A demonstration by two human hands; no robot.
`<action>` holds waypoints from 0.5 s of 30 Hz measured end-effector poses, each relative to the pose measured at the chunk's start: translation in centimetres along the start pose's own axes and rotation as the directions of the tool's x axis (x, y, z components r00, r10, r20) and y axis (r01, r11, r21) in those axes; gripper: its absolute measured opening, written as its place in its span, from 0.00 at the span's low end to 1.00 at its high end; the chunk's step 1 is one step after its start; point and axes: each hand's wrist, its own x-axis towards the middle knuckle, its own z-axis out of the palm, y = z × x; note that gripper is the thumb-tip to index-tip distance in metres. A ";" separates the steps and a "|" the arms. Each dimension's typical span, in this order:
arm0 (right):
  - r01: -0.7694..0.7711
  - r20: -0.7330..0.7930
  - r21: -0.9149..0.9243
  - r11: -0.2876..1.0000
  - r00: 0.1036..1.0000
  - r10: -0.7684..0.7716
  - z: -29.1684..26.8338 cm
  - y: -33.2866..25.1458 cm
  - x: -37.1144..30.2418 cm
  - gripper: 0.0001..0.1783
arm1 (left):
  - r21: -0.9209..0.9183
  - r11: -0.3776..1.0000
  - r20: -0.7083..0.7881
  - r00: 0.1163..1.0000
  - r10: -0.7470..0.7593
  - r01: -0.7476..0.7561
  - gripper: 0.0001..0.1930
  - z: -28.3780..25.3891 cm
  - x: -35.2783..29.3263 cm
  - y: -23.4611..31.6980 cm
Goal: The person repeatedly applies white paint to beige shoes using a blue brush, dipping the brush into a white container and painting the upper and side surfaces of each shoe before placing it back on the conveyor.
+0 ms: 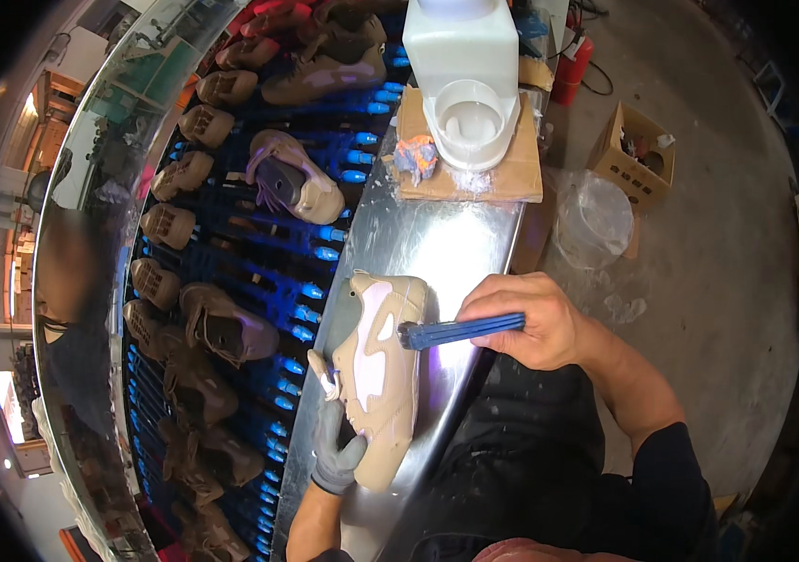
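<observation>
While the gloved left hand [338, 457] pinches the near end of the tan shoe [404, 384], the right hand [538, 323] squeezes a blue brush [465, 331], its tip at the shoe's side. The shoe is over the shiny metal table [446, 239].

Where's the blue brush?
The blue brush is just right of centre in the head view, in the fingers of the right hand, its tip at the tan shoe.

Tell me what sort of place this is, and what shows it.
Probably a shoe factory or workshop: many tan shoes lie on blue-tipped rods beside a metal workbench, where the gloved left hand holds another shoe.
</observation>
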 end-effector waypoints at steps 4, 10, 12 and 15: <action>-0.031 0.005 0.044 0.999 0.999 0.031 0.4 -0.1 -0.8 0.16 | -0.044 0.996 0.042 0.996 -0.075 0.077 0.40 -0.2 0.4 0.4; -0.046 -0.049 0.094 0.994 0.998 0.051 1.8 -0.4 -2.9 0.15 | -0.029 0.998 0.047 0.997 -0.053 0.054 0.40 -0.4 1.0 1.6; -0.062 -0.064 0.121 0.991 0.995 0.071 2.4 -0.7 -3.6 0.13 | -0.148 0.981 0.050 0.992 -0.120 0.126 0.39 -0.2 1.4 2.5; -0.094 -0.086 0.154 0.984 0.990 0.108 3.2 -1.4 -4.5 0.12 | -0.265 0.949 0.033 0.985 -0.171 0.173 0.38 0.4 1.1 2.2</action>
